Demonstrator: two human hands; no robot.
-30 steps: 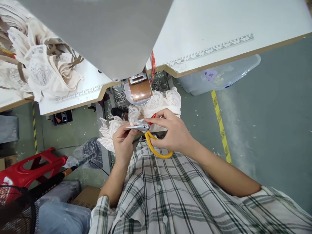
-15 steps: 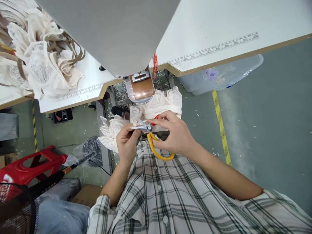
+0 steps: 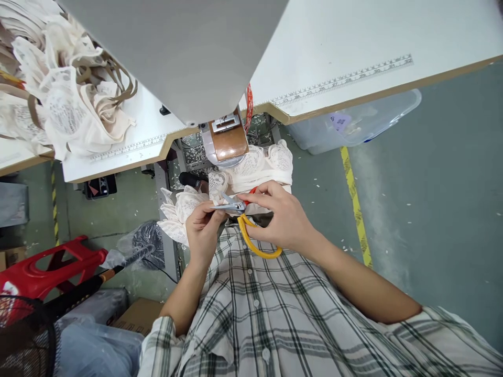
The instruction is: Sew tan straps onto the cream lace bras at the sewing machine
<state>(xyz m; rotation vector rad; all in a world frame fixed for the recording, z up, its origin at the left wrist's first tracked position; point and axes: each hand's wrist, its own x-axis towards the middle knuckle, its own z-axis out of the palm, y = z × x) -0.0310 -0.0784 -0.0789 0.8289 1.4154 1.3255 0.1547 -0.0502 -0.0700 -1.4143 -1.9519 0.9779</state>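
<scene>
My right hand [image 3: 285,217] grips a pair of scissors [image 3: 245,228] with yellow handles, its blades pointing left toward my left hand. My left hand [image 3: 202,230] is closed, pinching an edge of a cream lace garment [image 3: 257,165] right at the blade tips. The garment hangs from under the sewing machine's brown presser part [image 3: 228,140] down to my lap. A second bunch of lace [image 3: 176,212] droops to the left of my left hand.
A large grey machine head [image 3: 176,47] fills the top middle. The white table [image 3: 353,36] carries a printed ruler strip along its edge and a heap of cream lace garments [image 3: 66,104] at left. A clear plastic bin [image 3: 353,123] sits under the table; a red stool [image 3: 43,269] stands lower left.
Both hands stay together at the lace with only slight shifts; the scissors stay at the same spot on the fabric.
</scene>
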